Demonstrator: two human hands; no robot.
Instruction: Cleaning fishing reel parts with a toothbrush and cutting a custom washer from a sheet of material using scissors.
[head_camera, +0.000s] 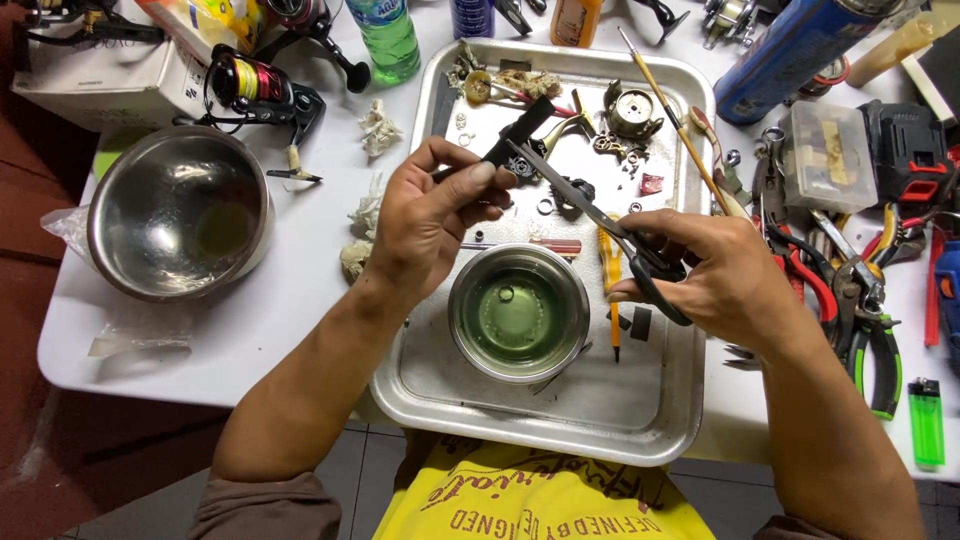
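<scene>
Above metal tray (640, 420): small black part (518, 135) held in left hand (425, 215), grip closed, thumb and fingers pinching it. Right hand (725, 275) holds black-handled scissors (600, 220), fingers through loops, grip closed on handles; blade tips meet black part. Directly below: small steel bowl (518, 312) with greenish liquid, standing in tray. Loose reel parts at tray's far end. Large steel bowl (180, 212) on white bench (290, 300) to left; pliers (870, 330), green lighter (926, 420) to right.
</scene>
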